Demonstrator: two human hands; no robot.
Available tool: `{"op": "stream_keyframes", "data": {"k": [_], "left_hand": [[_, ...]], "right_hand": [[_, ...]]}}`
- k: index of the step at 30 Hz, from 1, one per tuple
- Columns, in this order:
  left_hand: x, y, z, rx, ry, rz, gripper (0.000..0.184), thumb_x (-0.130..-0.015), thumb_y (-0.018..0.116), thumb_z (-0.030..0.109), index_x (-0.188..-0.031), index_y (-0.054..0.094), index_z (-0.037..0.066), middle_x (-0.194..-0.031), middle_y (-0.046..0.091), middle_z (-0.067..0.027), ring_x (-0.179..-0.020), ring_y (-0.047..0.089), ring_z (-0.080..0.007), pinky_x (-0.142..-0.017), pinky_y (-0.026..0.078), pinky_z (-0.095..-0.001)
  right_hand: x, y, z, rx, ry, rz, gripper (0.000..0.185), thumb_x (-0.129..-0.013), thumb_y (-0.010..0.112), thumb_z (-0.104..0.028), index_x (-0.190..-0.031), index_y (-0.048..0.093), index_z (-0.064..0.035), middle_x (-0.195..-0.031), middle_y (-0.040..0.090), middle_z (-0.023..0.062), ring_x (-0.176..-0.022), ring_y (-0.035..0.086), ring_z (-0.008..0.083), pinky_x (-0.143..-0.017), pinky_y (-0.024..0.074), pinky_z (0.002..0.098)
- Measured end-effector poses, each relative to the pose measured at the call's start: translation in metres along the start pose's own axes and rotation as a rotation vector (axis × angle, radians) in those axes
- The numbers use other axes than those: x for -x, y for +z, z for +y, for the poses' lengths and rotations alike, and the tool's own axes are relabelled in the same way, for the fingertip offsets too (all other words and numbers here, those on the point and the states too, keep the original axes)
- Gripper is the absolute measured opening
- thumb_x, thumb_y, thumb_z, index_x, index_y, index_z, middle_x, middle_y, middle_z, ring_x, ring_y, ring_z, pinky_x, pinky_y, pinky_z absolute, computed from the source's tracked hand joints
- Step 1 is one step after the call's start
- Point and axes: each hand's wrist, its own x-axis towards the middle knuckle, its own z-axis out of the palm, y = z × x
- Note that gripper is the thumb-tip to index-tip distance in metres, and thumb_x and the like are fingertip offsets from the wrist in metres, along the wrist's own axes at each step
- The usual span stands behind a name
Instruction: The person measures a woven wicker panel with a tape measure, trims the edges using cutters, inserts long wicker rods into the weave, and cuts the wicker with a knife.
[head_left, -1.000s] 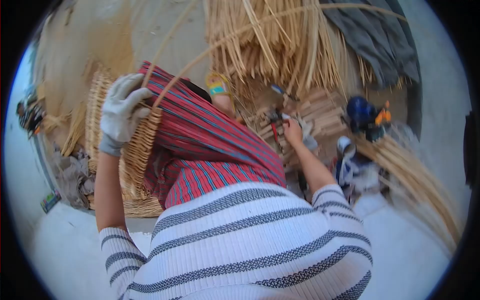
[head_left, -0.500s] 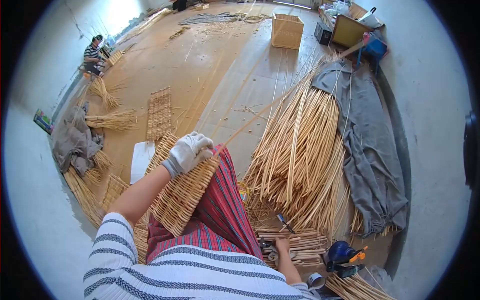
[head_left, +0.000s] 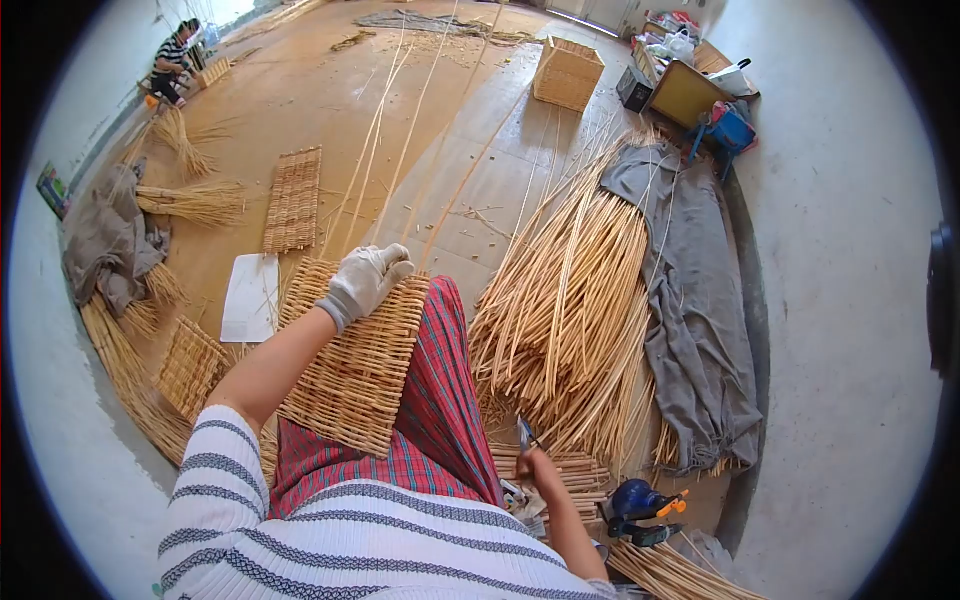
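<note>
My left hand (head_left: 368, 283), in a whitish work glove, grips the upper edge of a woven wicker panel (head_left: 352, 370). Its fingers are curled over the edge. The panel leans across my lap on a red plaid cloth (head_left: 440, 370), and long, thin stakes (head_left: 377, 150) run out from its top edge across the floor. Bare and low on the right, my right hand (head_left: 540, 468) is closed on a small tool with a narrow blade (head_left: 525, 432). The tool's exact kind is unclear. Beneath that hand lies a stack of short sticks (head_left: 580, 470).
A big heap of peeled rods (head_left: 570, 310) lies to the right, partly under grey cloth (head_left: 700, 350). Nearby is a dark blue object with orange parts (head_left: 635, 500). Other woven panels (head_left: 293, 200) lie left. A wicker box (head_left: 568, 75) and a seated person (head_left: 175, 65) are farther off.
My right hand has moved up from the metal items by the stick stack and taken hold of the narrow-bladed tool. The panel has turned flatter toward me, left hand still on it. The view has shifted.
</note>
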Motion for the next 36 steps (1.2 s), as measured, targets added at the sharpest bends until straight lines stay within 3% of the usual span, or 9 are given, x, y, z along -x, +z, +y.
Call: {"op": "stream_keyframes", "data": {"k": [2,9,13,17,23,27,31,35,36], "left_hand": [[0.008,-0.007,0.009,-0.037,0.047,0.041,0.032,-0.103,0.055,0.046,-0.107,0.065,0.015,-0.084,0.069,-0.0157,-0.085,0.065,-0.0389,-0.082,0.048,-0.0477],[0.042,-0.014,0.022,-0.016,0.055,0.010,0.030,-0.102,0.057,0.042,-0.110,0.064,0.014,-0.083,0.070,-0.0123,-0.085,0.066,-0.0363,-0.082,0.046,-0.0453],[0.046,-0.006,0.013,-0.022,-0.008,-0.033,0.029,-0.103,0.056,0.041,-0.111,0.064,0.014,-0.083,0.070,-0.0123,-0.085,0.067,-0.0362,-0.083,0.047,-0.0454],[0.043,-0.006,0.007,0.030,-0.004,0.023,0.028,-0.103,0.056,0.040,-0.110,0.065,0.014,-0.083,0.071,-0.0122,-0.086,0.067,-0.0356,-0.082,0.047,-0.0464],[0.047,-0.003,0.007,-0.013,0.004,0.097,0.025,-0.102,0.059,0.038,-0.111,0.068,0.015,-0.082,0.070,-0.0140,-0.082,0.067,-0.0367,-0.077,0.050,-0.0464],[0.048,-0.005,0.009,0.000,-0.029,0.064,0.029,-0.103,0.056,0.041,-0.111,0.067,0.016,-0.087,0.072,-0.0140,-0.087,0.067,-0.0368,-0.081,0.049,-0.0485],[0.046,-0.010,0.014,-0.024,-0.070,0.002,0.030,-0.103,0.056,0.043,-0.112,0.067,0.016,-0.087,0.072,-0.0124,-0.088,0.068,-0.0358,-0.081,0.049,-0.0475],[0.048,-0.008,0.011,0.054,-0.036,0.063,0.031,-0.103,0.055,0.042,-0.113,0.069,0.016,-0.091,0.073,-0.0130,-0.091,0.068,-0.0354,-0.085,0.049,-0.0474],[0.047,-0.012,0.012,-0.065,-0.015,0.054,0.026,-0.099,0.063,0.035,-0.116,0.070,0.016,-0.104,0.073,-0.0122,-0.100,0.066,-0.0326,-0.091,0.049,-0.0454]], "right_hand": [[-0.019,0.018,-0.035,-0.016,-0.058,0.202,0.025,-0.095,0.047,-0.026,-0.109,0.056,-0.0077,-0.086,0.069,0.0115,-0.069,0.066,0.0230,-0.063,0.0545,0.0360],[-0.007,0.111,-0.146,0.264,-0.401,0.027,0.016,-0.103,0.059,-0.024,-0.108,0.058,-0.0084,-0.079,0.062,0.0021,-0.064,0.056,0.0093,-0.056,0.0442,0.0260],[0.023,0.150,-0.211,0.176,-0.814,-0.101,0.027,-0.100,0.069,-0.021,-0.119,0.057,-0.0058,-0.097,0.061,0.0002,-0.078,0.052,0.0048,-0.068,0.0423,0.0202],[0.078,0.167,-0.304,0.172,-1.380,0.009,0.040,-0.098,0.073,-0.026,-0.126,0.054,-0.0041,-0.113,0.060,0.0049,-0.090,0.055,0.0106,-0.078,0.0471,0.0261],[0.156,0.208,-0.386,0.522,-1.994,-0.155,0.049,-0.092,0.076,-0.043,-0.120,0.057,-0.0079,-0.104,0.067,0.0133,-0.087,0.061,0.0231,-0.081,0.0483,0.0355],[0.178,0.218,-0.385,0.358,-1.886,-0.226,0.045,-0.093,0.075,-0.043,-0.119,0.057,-0.0108,-0.105,0.066,0.0145,-0.084,0.061,0.0238,-0.076,0.0508,0.0350],[0.179,0.218,-0.385,0.258,-2.057,-0.220,0.045,-0.091,0.076,-0.045,-0.119,0.055,-0.0167,-0.107,0.064,0.0154,-0.081,0.061,0.0244,-0.065,0.0531,0.0309],[0.181,0.219,-0.371,0.280,-1.992,-0.081,0.045,-0.091,0.074,-0.050,-0.113,0.053,-0.0166,-0.103,0.063,0.0116,-0.079,0.060,0.0219,-0.064,0.0522,0.0293],[0.183,0.218,-0.368,0.251,-1.926,0.016,0.045,-0.091,0.073,-0.052,-0.111,0.053,-0.0165,-0.101,0.063,0.0102,-0.079,0.060,0.0210,-0.063,0.0519,0.0287]]}}
